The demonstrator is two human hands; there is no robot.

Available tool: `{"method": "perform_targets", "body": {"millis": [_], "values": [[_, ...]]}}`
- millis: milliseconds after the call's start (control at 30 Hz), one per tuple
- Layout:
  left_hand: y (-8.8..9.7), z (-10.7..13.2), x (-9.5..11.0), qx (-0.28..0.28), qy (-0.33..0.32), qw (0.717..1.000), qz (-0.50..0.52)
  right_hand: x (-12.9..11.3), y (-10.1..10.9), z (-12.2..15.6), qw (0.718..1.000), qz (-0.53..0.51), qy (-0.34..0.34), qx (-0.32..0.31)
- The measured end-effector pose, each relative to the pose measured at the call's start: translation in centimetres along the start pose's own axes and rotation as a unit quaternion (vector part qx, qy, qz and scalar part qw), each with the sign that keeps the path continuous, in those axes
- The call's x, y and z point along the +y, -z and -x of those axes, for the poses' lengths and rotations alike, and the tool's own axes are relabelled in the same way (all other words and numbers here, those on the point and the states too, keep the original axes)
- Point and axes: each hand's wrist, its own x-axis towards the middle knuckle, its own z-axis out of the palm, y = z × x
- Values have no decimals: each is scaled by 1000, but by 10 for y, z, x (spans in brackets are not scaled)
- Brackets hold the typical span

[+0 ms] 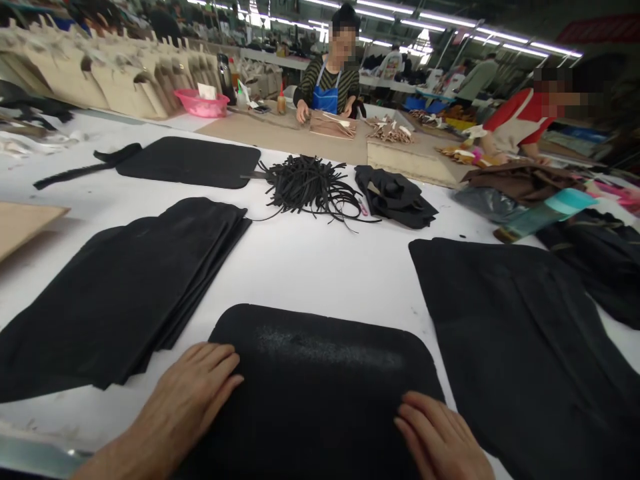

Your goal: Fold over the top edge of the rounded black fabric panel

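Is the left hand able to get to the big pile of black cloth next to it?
Probably yes. The left hand lies flat on the rounded black piece, and the stack of black cloth sits just to its left on the white table. Nothing lies between them, so the way looks free.

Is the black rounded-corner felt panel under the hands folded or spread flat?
Spread flat: the black rounded-corner felt panel lies as one smooth layer on the white table, with both hands, left and right, resting palm-down on it.

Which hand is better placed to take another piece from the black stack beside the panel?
Left. The left hand lies flat on the rounded black panel, nearest the stack of black pieces; the right hand lies farther away.
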Motion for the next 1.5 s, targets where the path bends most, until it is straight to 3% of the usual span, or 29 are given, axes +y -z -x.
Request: {"method": "perform_targets", "body": {"millis": [100,200,300,433,667,833,1000,1167,1367,1500], "values": [[-2,-43,2,4,-1,999,38,-10,-7,-47,996,-36,-85,-14],[-9,-75,3,-23,3,996,85,-18,-20,-94,990,-65,-103,-77],[-15,-91,5,-46,6,993,109,-24,-33,-132,982,-85,-92,-144],[-16,-95,8,-54,2,992,114,-32,-44,-155,974,-89,-79,-195],[-11,-95,5,-71,-42,980,179,-28,-45,-163,937,-202,-93,-268],[-3,-101,-2,-99,-7,977,188,-24,-41,-166,933,-277,-78,-216],[-3,-112,-7,-113,40,974,192,-22,-52,-175,955,-232,-96,-158],[-13,-109,-7,-93,71,979,170,-14,-56,-181,956,-182,-88,-212],[-9,-103,-9,-100,70,973,194,25,-29,-154,913,-263,-114,-289],[-4,-97,-24,-117,123,960,223,58,-11,-125,895,-256,-174,-321]]}}
